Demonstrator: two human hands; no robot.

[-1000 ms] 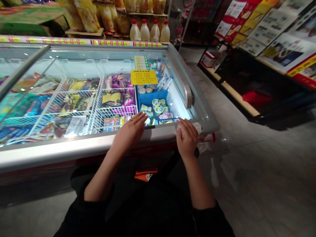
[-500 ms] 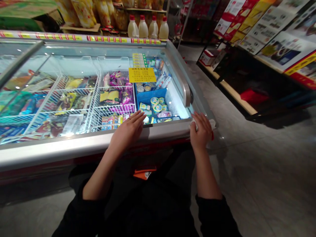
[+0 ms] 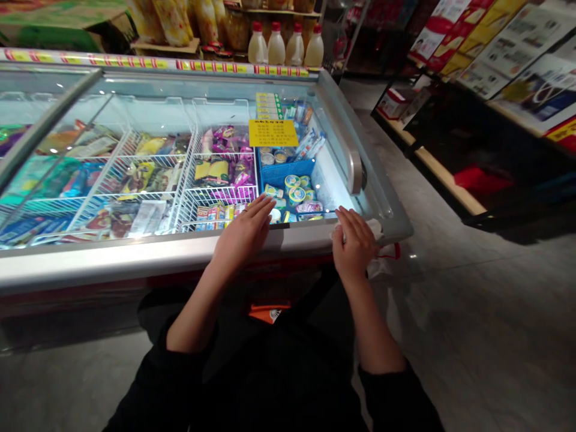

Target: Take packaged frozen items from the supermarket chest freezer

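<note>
A chest freezer [image 3: 148,251] with a sliding glass top stands in front of me, its near metal rim running left to right. My left hand [image 3: 245,231] rests on that rim, fingers stretched out and together, holding nothing that I can see. Near the right front corner, my right hand [image 3: 354,245] presses a white cloth [image 3: 374,228] against the rim; its fingers lie over the cloth and hide most of it. Under the glass, between and beyond my hands, are a blue basket [image 3: 288,173] of small tubs [image 3: 297,195] and white wire baskets [image 3: 180,207] of bagged frozen food.
A yellow notice [image 3: 273,133] is on the glass, and a metal handle [image 3: 354,171] runs along the right side. Bottles with red caps [image 3: 276,45] stand behind the freezer. To the right are grey floor [image 3: 454,288] and a shelf of boxes [image 3: 490,57].
My right hand has slid left along the rim with the cloth, away from the corner. My left hand stays on the rim. The whole view has shifted a little to the left.
</note>
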